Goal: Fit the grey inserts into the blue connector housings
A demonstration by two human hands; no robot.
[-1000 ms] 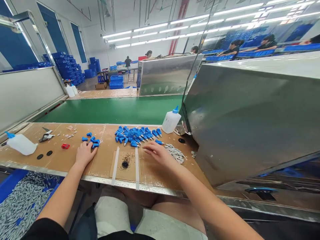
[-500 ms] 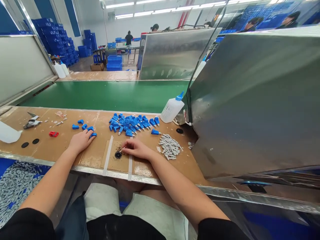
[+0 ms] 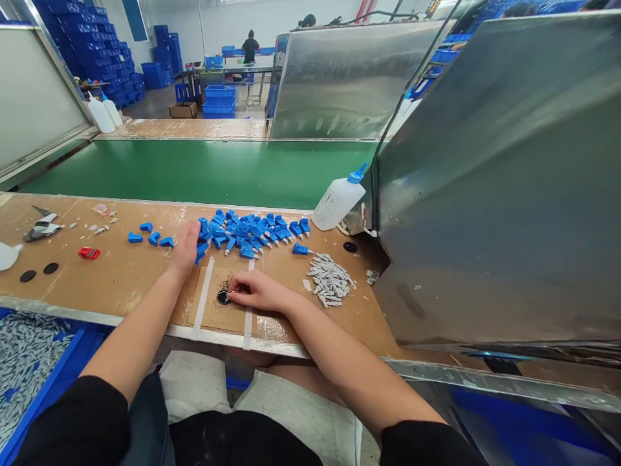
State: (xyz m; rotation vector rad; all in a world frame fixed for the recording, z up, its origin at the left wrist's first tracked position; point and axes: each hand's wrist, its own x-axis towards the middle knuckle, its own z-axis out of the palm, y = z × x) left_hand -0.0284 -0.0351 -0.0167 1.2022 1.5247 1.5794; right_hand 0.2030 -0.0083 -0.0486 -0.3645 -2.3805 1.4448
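Observation:
My left hand [image 3: 185, 247] is at the left edge of a heap of blue plastic pieces [image 3: 252, 234], several with pale tips. Its fingers are closed against a blue piece [image 3: 201, 250] on its palm side; they partly hide it. My right hand [image 3: 255, 290] pinches a small light-grey piece, mostly covered by the fingertips, at a small round black dish [image 3: 223, 297]. Dark specks lie around that dish on a cardboard square [image 3: 228, 317] held by white tape strips. Right of this hand lies a heap of slim grey pieces [image 3: 330, 279].
A white bottle with a blue nozzle [image 3: 338, 202] leans by a metal panel [image 3: 495, 194]. Left on the bench are loose blue pieces [image 3: 154, 238], a red clip-like object [image 3: 89, 253], black discs [image 3: 50, 268] and scissors-like blades [image 3: 43, 228]. A green belt [image 3: 204, 171] runs behind.
My left hand has moved right, from the scattered blue pieces to the heap, with a blue piece at its fingers. My right hand's fingertips have come to the black dish. The view has tilted down.

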